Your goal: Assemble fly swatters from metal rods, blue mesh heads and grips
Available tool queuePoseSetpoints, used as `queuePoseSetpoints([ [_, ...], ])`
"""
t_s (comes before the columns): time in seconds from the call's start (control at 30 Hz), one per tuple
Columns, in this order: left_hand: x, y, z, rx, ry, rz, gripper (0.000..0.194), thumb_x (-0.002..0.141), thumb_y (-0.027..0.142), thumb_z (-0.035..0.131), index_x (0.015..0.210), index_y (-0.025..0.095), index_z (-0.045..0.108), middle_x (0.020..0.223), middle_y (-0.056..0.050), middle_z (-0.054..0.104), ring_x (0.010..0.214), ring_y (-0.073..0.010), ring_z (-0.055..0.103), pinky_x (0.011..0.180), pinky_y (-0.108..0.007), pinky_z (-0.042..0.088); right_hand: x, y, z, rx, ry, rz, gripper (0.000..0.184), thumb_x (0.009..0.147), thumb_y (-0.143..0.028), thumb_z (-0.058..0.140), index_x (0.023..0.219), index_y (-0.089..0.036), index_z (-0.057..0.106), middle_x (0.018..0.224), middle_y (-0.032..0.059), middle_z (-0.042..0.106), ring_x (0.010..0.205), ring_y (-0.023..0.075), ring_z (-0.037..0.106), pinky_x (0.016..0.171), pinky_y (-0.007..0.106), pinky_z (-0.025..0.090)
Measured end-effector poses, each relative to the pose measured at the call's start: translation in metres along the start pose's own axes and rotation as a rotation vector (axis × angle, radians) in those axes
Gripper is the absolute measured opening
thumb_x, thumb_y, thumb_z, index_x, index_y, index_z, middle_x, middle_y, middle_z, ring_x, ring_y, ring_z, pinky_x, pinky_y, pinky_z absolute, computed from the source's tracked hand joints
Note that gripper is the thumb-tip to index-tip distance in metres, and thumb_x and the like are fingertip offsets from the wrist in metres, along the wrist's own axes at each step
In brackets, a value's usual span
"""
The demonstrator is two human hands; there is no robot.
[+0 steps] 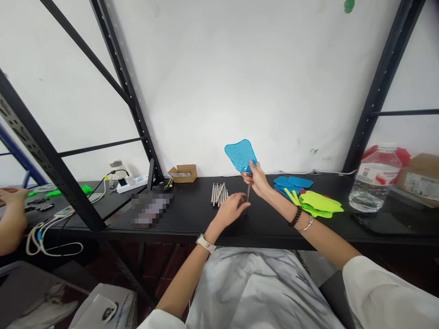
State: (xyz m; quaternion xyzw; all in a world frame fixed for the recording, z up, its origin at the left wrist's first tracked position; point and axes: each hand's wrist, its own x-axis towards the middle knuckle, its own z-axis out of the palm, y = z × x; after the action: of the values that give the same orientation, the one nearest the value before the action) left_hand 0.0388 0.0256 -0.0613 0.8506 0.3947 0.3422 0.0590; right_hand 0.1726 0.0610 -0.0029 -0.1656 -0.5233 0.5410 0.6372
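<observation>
My right hand is closed around the neck of a blue fly swatter head, held up above the table with its perforated face toward the wall. A thin metal rod points down from below that grip. Beside the rod is my left hand, its thumb and fingers apart; whether it touches the rod is hard to tell. Left of it lies a bunch of grey metal rods. On the right are piled blue swatter heads and yellow-green swatter heads, with some red showing between them.
A small open cardboard box and a yellow-black cutter sit at the back left. To the right stand a large water bottle and a dark phone-like slab. Another person's hand shows far left, beyond a black shelf post.
</observation>
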Motion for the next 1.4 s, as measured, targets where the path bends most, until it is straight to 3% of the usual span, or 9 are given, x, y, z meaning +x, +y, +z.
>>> queuePoseSetpoints([
  [0.1, -0.007, -0.013, -0.065, 0.245, 0.145, -0.222, 0.046, 0.082, 0.052, 0.039, 0.113, 0.019, 0.049, 0.1, -0.008, 0.059, 0.096, -0.0208, 0.053, 0.083, -0.031, 0.04, 0.002, 0.0, -0.004, 0.002, 0.01, 0.007, 0.044, 0.075, -0.054, 0.056, 0.083, -0.024, 0.024, 0.054, -0.0072, 0.045, 0.036, 0.0043, 0.025, 0.038, 0.017, 0.018],
  [0.23, -0.054, -0.075, -0.15, 0.57, 0.284, -0.822, 0.089, 0.066, 0.065, 0.05, 0.133, 0.012, 0.026, 0.125, -0.022, 0.041, 0.116, -0.0374, 0.037, 0.089, -0.049, 0.034, 0.003, 0.0, -0.003, 0.002, -0.003, 0.002, 0.044, 0.074, -0.053, 0.057, 0.081, -0.024, 0.024, 0.054, -0.0077, 0.045, 0.036, 0.0035, 0.024, 0.038, 0.016, 0.017],
  [0.3, -0.084, -0.114, -0.172, 0.593, 0.233, -1.158, 0.109, 0.058, 0.07, 0.052, 0.138, 0.011, 0.009, 0.135, -0.027, 0.024, 0.123, -0.0444, 0.022, 0.087, -0.058, 0.029, 0.003, 0.001, -0.001, 0.005, -0.015, -0.011, 0.045, 0.074, -0.053, 0.057, 0.079, -0.024, 0.023, 0.054, -0.0079, 0.044, 0.036, 0.0033, 0.024, 0.037, 0.015, 0.017],
  [0.37, -0.107, -0.144, -0.179, 0.486, 0.04, -1.371, 0.117, 0.056, 0.067, 0.057, 0.139, 0.01, -0.002, 0.138, -0.029, 0.018, 0.123, -0.0456, 0.022, 0.085, -0.058, 0.031, 0.002, 0.001, 0.0, 0.007, -0.021, -0.021, 0.044, 0.074, -0.053, 0.057, 0.079, -0.024, 0.023, 0.054, -0.0081, 0.044, 0.035, 0.0034, 0.024, 0.037, 0.015, 0.017],
  [0.47, -0.12, -0.164, -0.175, 0.458, -0.088, -1.374, 0.106, 0.06, 0.055, 0.061, 0.139, 0.013, 0.003, 0.135, -0.026, 0.028, 0.12, -0.0411, 0.031, 0.085, -0.055, 0.033, 0.001, 0.001, 0.002, 0.007, -0.019, -0.035, 0.042, 0.076, -0.051, 0.056, 0.078, -0.024, 0.024, 0.054, -0.0081, 0.043, 0.035, 0.0032, 0.023, 0.037, 0.015, 0.016],
  [0.7, -0.104, -0.149, -0.158, 0.624, 0.043, -1.308, 0.077, 0.063, 0.045, 0.06, 0.128, 0.016, 0.031, 0.125, -0.025, 0.04, 0.116, -0.0382, 0.036, 0.083, -0.052, 0.031, -0.002, -0.002, 0.006, -0.026, 0.032, -0.057, 0.045, 0.075, -0.052, 0.057, 0.074, -0.023, 0.022, 0.052, -0.0078, 0.042, 0.034, 0.0028, 0.02, 0.036, 0.015, 0.014],
  [0.83, -0.086, -0.137, -0.131, 0.651, 0.135, -1.213, 0.07, 0.062, 0.046, 0.062, 0.118, 0.011, 0.04, 0.117, -0.025, 0.046, 0.11, -0.0364, 0.042, 0.082, -0.048, 0.034, -0.002, -0.003, 0.009, -0.034, 0.032, -0.055, 0.046, 0.074, -0.053, 0.058, 0.074, -0.023, 0.023, 0.053, -0.0073, 0.042, 0.035, 0.0033, 0.019, 0.036, 0.016, 0.014],
  [1.1, -0.042, -0.109, -0.057, 0.675, 0.294, -0.963, 0.074, 0.062, 0.045, 0.06, 0.121, 0.006, 0.037, 0.107, -0.025, 0.049, 0.103, -0.0368, 0.044, 0.079, -0.047, 0.036, -0.005, -0.006, 0.012, -0.058, 0.048, -0.048, 0.046, 0.073, -0.053, 0.058, 0.073, -0.023, 0.023, 0.052, -0.0073, 0.041, 0.036, 0.0043, 0.018, 0.036, 0.017, 0.013],
  [1.4, -0.042, -0.108, -0.045, 0.706, 0.321, -0.88, 0.081, 0.067, 0.05, 0.057, 0.127, 0.0, 0.035, 0.106, -0.028, 0.049, 0.101, -0.0389, 0.044, 0.081, -0.049, 0.035, -0.004, -0.001, 0.011, -0.03, 0.05, -0.075, 0.046, 0.074, -0.053, 0.057, 0.074, -0.023, 0.023, 0.052, -0.007, 0.043, 0.035, 0.0039, 0.02, 0.037, 0.016, 0.014],
])
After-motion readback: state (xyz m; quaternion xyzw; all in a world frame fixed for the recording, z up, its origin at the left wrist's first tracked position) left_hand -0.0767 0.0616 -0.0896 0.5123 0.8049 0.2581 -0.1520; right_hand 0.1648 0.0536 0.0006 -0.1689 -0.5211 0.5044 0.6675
